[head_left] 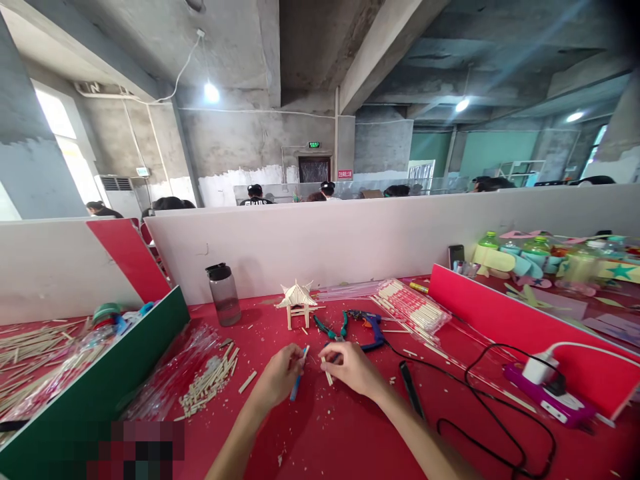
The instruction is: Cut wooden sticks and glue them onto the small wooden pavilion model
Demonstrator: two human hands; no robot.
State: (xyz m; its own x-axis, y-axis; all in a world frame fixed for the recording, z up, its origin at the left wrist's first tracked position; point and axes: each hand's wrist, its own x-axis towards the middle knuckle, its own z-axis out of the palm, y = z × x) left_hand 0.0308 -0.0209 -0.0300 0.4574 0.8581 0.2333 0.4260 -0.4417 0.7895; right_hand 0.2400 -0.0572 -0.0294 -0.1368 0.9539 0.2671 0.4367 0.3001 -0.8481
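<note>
My left hand [283, 375] is closed, pinching a short wooden stick [307, 349] between thumb and fingers. Just under it lies a blue pen [295, 388]; whether the fingers touch it I cannot tell. Closed as well, my right hand [353, 368] grips short wooden sticks [327, 375] that point down toward the red tabletop. Beyond both hands stands a small pavilion model [297, 303] built of sticks, with a peaked roof. Green-handled pliers [334, 328] lie behind the right hand, partly hidden by it, beside a blue glue gun [371, 325].
A pile of cut sticks [213, 380] lies left, near a dark water bottle [224, 293]. Packed sticks [413, 303] lie at right. A black cable [467, 380] loops by a purple power strip [550, 400]. Green [95, 393] and red [530, 333] dividers flank the table.
</note>
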